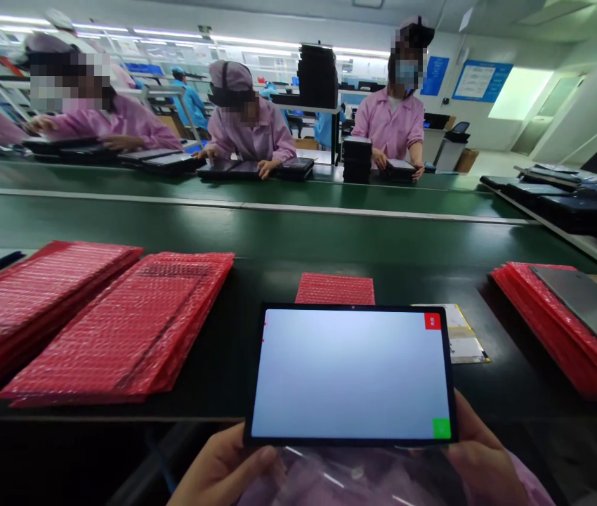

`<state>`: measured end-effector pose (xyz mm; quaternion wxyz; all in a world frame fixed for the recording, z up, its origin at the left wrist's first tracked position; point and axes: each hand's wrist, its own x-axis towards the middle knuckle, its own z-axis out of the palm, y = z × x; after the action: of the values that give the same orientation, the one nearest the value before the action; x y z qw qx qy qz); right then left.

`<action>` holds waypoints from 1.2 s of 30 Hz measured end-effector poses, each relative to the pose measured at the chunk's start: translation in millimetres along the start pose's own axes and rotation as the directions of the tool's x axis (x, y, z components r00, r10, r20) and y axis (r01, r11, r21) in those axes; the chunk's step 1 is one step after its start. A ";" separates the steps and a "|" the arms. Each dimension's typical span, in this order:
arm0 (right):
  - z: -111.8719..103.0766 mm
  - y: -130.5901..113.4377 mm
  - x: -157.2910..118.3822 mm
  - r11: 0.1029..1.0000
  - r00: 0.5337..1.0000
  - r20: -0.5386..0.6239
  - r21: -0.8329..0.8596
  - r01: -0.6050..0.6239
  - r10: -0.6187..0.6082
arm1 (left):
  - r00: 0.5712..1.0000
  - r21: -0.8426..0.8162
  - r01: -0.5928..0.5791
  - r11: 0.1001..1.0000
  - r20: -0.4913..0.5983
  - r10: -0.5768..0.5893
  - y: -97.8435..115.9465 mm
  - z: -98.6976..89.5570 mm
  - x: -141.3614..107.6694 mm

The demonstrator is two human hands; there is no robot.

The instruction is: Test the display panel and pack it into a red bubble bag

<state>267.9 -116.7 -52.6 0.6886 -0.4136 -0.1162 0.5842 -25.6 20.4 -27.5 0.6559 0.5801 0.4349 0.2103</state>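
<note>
Tablet (354,376): your left hand (230,464) and right hand (482,453) grip its lower corners, likely so it faces you squarely; stacked red bubble wrap (124,327) flanks it.

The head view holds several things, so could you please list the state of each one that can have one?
Tablet: held in both hands, screen lit
Left hand: grip closed on the tablet's lower left corner
Right hand: grip closed on its lower right side
Red bubble-wrap piles at left: lying flat
Red bubble-wrap pile at right: under a grey panel
Ceiling lights: lit
</note>
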 end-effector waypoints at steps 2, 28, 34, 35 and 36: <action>1.8 -1.1 -1.1 1.000 1.000 0.011 -0.009 0.000 0.000 | 1.000 -0.007 -0.010 1.000 -0.010 0.010 1.5 0.2 -0.1; 21.2 -15.3 -19.4 0.994 0.971 0.228 -0.060 0.087 -0.071 | 0.975 -0.078 -0.219 0.973 0.004 0.220 26.1 4.5 -19.6; 9.5 -10.9 -21.8 0.988 0.981 0.153 -0.076 0.132 -0.119 | 0.969 -0.080 -0.243 0.967 0.028 0.246 30.3 0.1 -22.1; 6.4 -8.1 -19.1 0.987 0.980 0.160 -0.086 0.137 -0.122 | 0.968 -0.081 -0.244 0.966 0.034 0.247 30.0 -1.8 -22.1; 3.5 -5.0 -15.7 0.986 0.978 0.170 -0.094 0.138 -0.121 | 0.968 -0.082 -0.245 0.966 0.040 0.248 29.4 -4.0 -22.0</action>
<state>264.7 -129.2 -41.9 0.6904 -0.3915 -0.2299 0.5632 -33.8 12.5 7.6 0.6570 0.6091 0.3346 0.2923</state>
